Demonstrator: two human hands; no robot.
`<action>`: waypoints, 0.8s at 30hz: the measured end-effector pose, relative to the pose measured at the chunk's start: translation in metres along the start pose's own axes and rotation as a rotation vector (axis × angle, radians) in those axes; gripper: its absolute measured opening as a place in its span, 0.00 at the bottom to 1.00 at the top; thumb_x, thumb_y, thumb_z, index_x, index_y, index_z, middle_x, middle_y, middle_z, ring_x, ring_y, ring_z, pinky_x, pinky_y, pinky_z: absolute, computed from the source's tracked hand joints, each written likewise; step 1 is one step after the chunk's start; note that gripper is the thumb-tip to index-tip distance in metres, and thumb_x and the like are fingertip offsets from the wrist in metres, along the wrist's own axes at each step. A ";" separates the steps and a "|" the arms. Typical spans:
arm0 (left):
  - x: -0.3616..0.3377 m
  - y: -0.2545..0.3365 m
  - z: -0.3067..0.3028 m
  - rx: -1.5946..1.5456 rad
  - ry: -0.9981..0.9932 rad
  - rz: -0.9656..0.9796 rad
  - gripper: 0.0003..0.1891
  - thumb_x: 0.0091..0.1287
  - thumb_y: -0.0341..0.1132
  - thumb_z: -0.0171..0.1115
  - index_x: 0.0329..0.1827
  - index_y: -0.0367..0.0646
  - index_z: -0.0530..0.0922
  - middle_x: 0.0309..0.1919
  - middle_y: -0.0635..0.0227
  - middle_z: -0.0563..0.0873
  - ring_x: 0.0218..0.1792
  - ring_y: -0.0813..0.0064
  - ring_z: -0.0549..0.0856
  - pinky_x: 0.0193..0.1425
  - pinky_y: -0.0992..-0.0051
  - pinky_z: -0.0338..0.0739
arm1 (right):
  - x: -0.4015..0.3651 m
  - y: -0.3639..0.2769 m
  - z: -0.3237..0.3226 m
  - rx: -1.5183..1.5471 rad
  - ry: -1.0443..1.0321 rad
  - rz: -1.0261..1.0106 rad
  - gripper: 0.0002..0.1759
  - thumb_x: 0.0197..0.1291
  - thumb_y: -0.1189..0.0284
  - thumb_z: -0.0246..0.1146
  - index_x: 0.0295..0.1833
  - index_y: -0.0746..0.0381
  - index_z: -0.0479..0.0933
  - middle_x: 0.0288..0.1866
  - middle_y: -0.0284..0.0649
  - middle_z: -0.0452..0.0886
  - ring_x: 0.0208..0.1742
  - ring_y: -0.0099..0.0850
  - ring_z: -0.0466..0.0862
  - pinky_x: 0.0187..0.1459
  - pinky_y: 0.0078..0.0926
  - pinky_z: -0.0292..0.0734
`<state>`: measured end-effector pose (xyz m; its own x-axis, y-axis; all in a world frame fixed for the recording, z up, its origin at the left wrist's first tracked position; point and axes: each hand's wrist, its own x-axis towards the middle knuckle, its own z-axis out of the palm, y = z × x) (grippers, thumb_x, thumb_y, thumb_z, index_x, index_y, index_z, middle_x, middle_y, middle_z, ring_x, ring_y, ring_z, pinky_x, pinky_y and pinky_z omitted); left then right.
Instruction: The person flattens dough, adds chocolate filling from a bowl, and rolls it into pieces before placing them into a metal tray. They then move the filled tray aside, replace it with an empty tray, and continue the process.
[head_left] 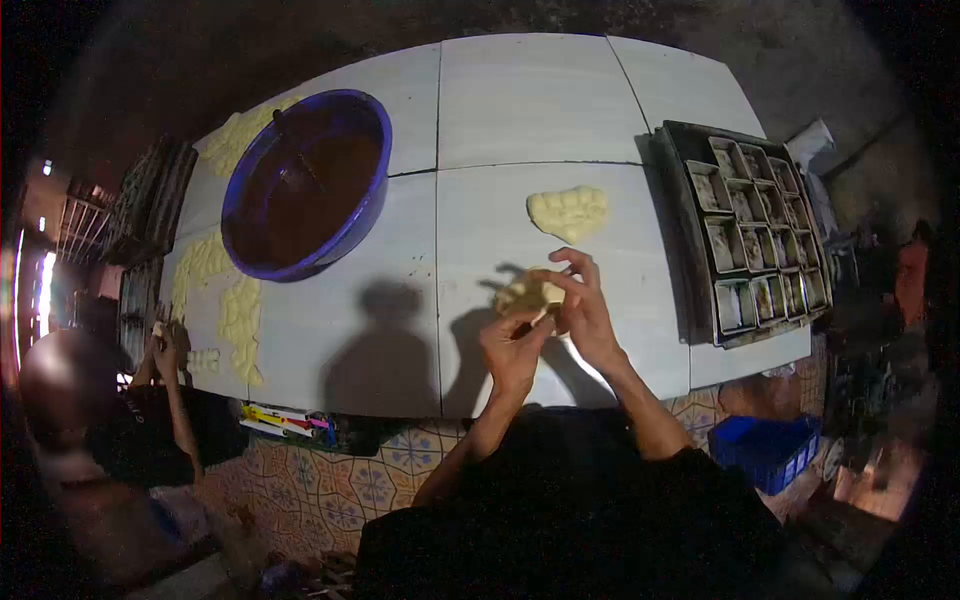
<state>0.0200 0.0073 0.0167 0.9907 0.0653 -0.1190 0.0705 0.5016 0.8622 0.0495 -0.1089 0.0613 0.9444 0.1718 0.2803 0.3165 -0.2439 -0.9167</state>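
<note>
My left hand [512,352] and my right hand [588,312] are close together above the near part of the white table. Their fingertips pinch a small piece of pale dough [545,314] between them, partly hidden by the fingers. Just behind the hands, more pale dough [513,296] shows, partly covered by them. Farther back lies a rounded cluster of dough pieces [568,213] pressed side by side.
A large purple basin [375,190] with brown contents stands left on the tiled table [540,100], several dough clusters [240,325] beside it. Metal moulds [757,250] stand at the right, a blue crate [765,452] below. Another person's hands [165,350] work at far left.
</note>
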 end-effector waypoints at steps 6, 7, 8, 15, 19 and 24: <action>0.033 0.026 -0.048 -1.206 -0.515 -0.418 0.52 0.58 0.70 0.55 0.69 0.30 0.59 0.63 0.54 0.72 0.61 0.63 0.73 0.64 0.64 0.68 | 0.030 0.020 0.034 0.522 -0.264 0.179 0.49 0.52 0.54 0.71 0.73 0.56 0.51 0.65 0.43 0.64 0.59 0.34 0.71 0.58 0.34 0.70; 0.049 0.061 -0.042 -0.928 -0.662 -0.295 0.61 0.50 0.76 0.56 0.71 0.27 0.54 0.66 0.50 0.67 0.63 0.58 0.71 0.66 0.61 0.66 | 0.033 0.040 0.032 0.694 -0.390 0.286 0.58 0.50 0.58 0.73 0.76 0.54 0.40 0.68 0.44 0.59 0.55 0.32 0.74 0.53 0.29 0.74; 0.072 0.078 -0.051 -0.845 -0.637 -0.192 0.60 0.52 0.77 0.52 0.70 0.27 0.55 0.66 0.47 0.67 0.63 0.56 0.71 0.66 0.60 0.66 | 0.030 0.056 0.033 0.628 -0.428 0.302 0.60 0.49 0.55 0.73 0.77 0.54 0.39 0.68 0.43 0.58 0.55 0.32 0.73 0.53 0.30 0.74; 0.294 0.152 -0.175 1.138 0.337 0.064 0.37 0.70 0.66 0.38 0.40 0.35 0.79 0.23 0.67 0.79 0.25 0.76 0.79 0.33 0.71 0.74 | 0.031 0.038 0.045 0.428 -0.259 0.323 0.62 0.47 0.37 0.66 0.77 0.59 0.44 0.76 0.46 0.49 0.67 0.41 0.62 0.59 0.40 0.69; 0.260 0.180 -0.126 1.349 0.276 -0.197 0.39 0.69 0.68 0.34 0.41 0.38 0.81 0.31 0.58 0.76 0.35 0.62 0.75 0.44 0.61 0.69 | 0.026 0.063 0.043 0.482 -0.270 0.300 0.52 0.56 0.49 0.66 0.76 0.62 0.46 0.72 0.46 0.57 0.63 0.37 0.68 0.58 0.34 0.71; 0.190 0.134 -0.082 0.932 0.199 -0.139 0.44 0.67 0.71 0.30 0.56 0.38 0.78 0.49 0.55 0.83 0.54 0.60 0.79 0.62 0.61 0.68 | 0.022 0.079 0.049 0.801 -0.033 0.397 0.41 0.66 0.66 0.60 0.76 0.62 0.45 0.67 0.50 0.66 0.55 0.33 0.76 0.54 0.28 0.74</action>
<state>0.2078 0.1576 0.0694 0.9349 0.2452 -0.2567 0.3343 -0.3655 0.8687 0.0906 -0.0779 -0.0191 0.9642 0.2469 -0.0973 -0.2023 0.4465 -0.8716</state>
